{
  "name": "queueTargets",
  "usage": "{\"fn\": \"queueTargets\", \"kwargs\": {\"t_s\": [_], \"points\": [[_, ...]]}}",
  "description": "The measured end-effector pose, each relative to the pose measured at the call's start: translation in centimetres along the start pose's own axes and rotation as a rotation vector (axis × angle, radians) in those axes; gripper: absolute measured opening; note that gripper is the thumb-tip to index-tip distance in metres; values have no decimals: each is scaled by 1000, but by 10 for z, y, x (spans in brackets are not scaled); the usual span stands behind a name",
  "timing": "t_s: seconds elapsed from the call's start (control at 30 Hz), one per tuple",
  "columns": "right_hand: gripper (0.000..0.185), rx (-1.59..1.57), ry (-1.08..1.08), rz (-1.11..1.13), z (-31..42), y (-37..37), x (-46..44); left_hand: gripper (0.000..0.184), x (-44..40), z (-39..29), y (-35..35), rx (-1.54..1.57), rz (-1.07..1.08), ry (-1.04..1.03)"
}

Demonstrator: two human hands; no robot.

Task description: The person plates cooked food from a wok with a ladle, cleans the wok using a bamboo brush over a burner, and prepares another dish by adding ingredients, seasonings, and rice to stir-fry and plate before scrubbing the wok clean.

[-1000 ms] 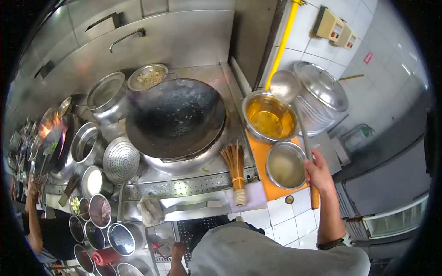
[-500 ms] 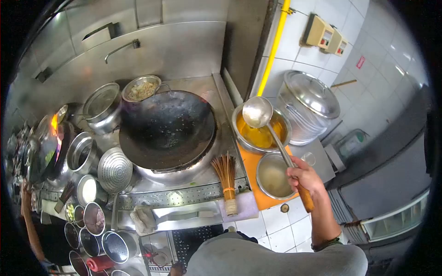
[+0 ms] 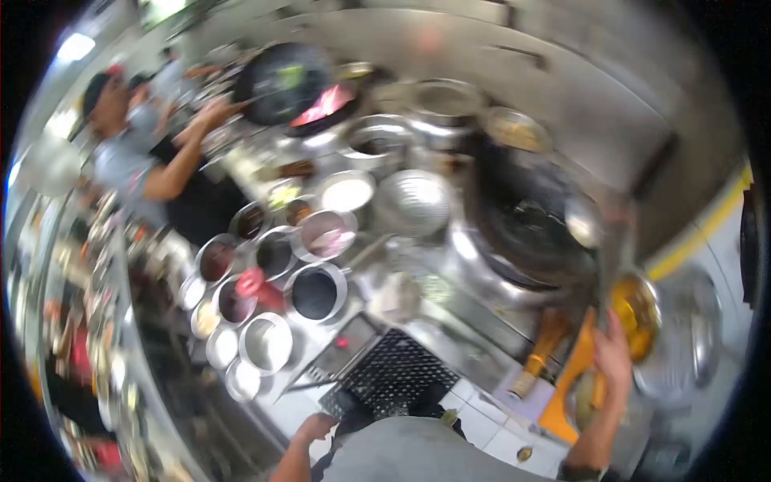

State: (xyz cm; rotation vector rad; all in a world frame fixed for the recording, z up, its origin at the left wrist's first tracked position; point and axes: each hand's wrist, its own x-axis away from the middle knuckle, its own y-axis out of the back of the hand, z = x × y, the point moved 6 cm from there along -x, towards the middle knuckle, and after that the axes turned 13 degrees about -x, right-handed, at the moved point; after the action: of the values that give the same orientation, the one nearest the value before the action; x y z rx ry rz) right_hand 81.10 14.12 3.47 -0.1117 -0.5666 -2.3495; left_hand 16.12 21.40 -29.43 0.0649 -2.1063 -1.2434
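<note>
My right hand [image 3: 613, 353] is closed around the long handle of a metal ladle [image 3: 583, 222]. The ladle's bowl hangs at the right side of a large black wok [image 3: 514, 181] on the stove. A metal bowl of yellow liquid [image 3: 640, 331] is close by that hand, and part of a bowl of cloudy liquid [image 3: 580, 398] shows behind the wrist. Near the front of my body is my left hand [image 3: 319, 426], low and blurred, and I see nothing clearly in it. A bamboo wok brush [image 3: 544, 351] lies at the stove's front edge.
A perforated strainer [image 3: 415, 202] and several metal pots, one a black-looking pot [image 3: 316, 292], stand left of the wok. A red bottle [image 3: 255, 283] lies among them. Further left, a co-worker [image 3: 136, 161] holds another wok [image 3: 287, 84] over a flame.
My view has swung left, bringing the co-worker and my left hand into sight. The ladle has gone from above the yellow liquid to the wok, still in my right hand.
</note>
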Motion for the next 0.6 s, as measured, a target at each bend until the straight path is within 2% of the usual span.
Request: {"fn": "queueTargets", "kwargs": {"t_s": [0.03, 0.07, 0.1, 0.13, 0.17, 0.2, 0.23, 0.27, 0.3, 0.33, 0.37, 0.4, 0.43, 0.53, 0.57, 0.6], "points": [[57, -205, 23, -20, -33, 16, 5, 36, 29, 20, -14, 624, 108, 342], [63, -301, -38, 30, -10, 2, 33, 34, 62, 11, -4, 896, 246, 653], [62, -347, 81, 23, -42, 14, 20, 34, 89, 14, -6, 960, 229, 635], [59, -395, 54, 158, -47, 10, 18, 31, 122, 12, 8, 1083, 223, 728], [57, -244, 85, 37, -46, 4, 37, 33, 150, 21, 21, 1064, 211, 887], [56, -98, 128, -86, -31, -11, 56, 40, 189, 30, 36, 1109, 109, 931], [38, -235, 131, 11, -8, -38, 64, 41, 228, 40, 44, 1106, 3, 1013], [26, -376, 119, 60, 8, -57, 81, 39, 260, 64, 57, 1082, -192, 1081], [26, -379, 131, 88, 21, -83, 92, 36, 295, 86, 72, 977, -345, 1167], [20, -537, 101, 44, 32, -109, 102, 34, 330, 122, 60, 947, -559, 1288], [15, -691, 68, -12, 41, -130, 119, 34, 364, 158, 52, 867, -766, 1275], [15, -691, 77, 5, 49, -150, 134, 30, 403, 179, 70, 604, -895, 1345], [14, -748, 55, 94, 52, -170, 145, 26, 437, 203, 77, 737, -1006, 1353], [13, -897, -11, 349, 54, -219, 171, 23, 530, 322, 59, 860, -1288, 1399], [13, -937, -37, 420, 56, -237, 189, 25, 556, 363, 57, 872, -1437, 1373], [13, -975, -64, 492, 61, -263, 211, 26, 588, 416, 47, 694, -1537, 1370]]}}
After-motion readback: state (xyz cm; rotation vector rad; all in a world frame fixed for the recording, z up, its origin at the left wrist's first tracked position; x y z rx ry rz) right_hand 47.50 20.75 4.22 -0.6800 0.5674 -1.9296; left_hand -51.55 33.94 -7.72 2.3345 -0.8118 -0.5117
